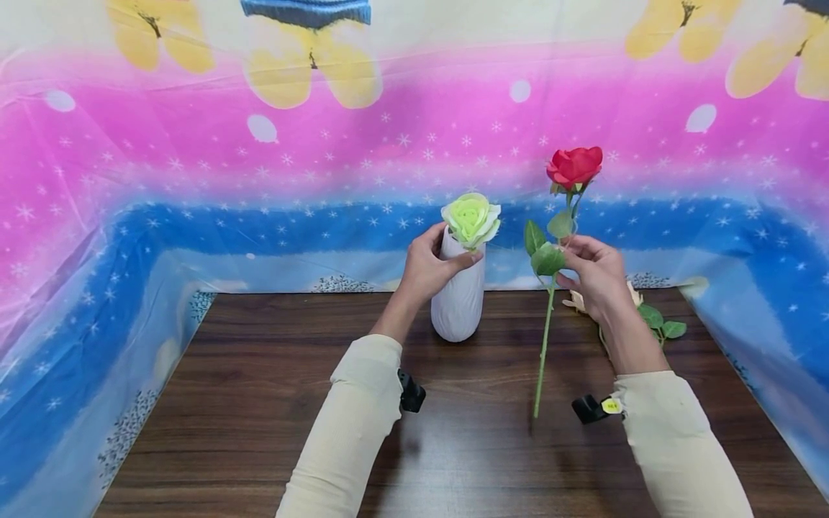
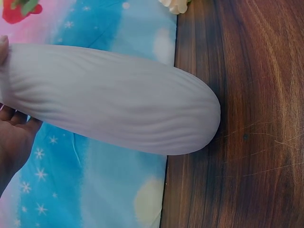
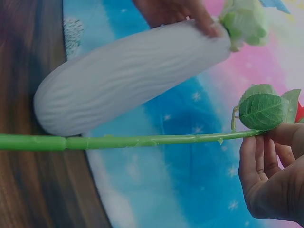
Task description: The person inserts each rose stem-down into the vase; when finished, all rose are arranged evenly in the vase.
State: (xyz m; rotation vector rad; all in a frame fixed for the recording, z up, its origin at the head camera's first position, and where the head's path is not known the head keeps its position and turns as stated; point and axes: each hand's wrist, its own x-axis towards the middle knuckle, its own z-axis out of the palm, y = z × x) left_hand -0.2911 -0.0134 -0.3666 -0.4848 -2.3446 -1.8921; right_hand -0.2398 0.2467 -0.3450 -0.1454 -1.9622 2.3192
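Observation:
A white ribbed vase (image 1: 457, 306) stands at the back of the table, and my left hand (image 1: 430, 266) grips it near the mouth, thumb across the front. Out of the vase shows a pale green rose (image 1: 473, 219), its stem hidden inside. To the right, my right hand (image 1: 599, 277) pinches the stem of a red rose (image 1: 575, 169) just by its leaves. That long green stem (image 3: 161, 140) hangs down nearly upright, its lower end over the table, apart from the vase. In the left wrist view the vase (image 2: 114, 99) fills the middle.
Behind my right wrist lies a cream flower (image 1: 576, 302) with green leaves (image 1: 663, 324) on the dark wooden table (image 1: 272, 403). A printed cloth (image 1: 388, 165) hangs along the back and both sides of the table. Small black cameras (image 1: 411, 392) sit at both wrists.

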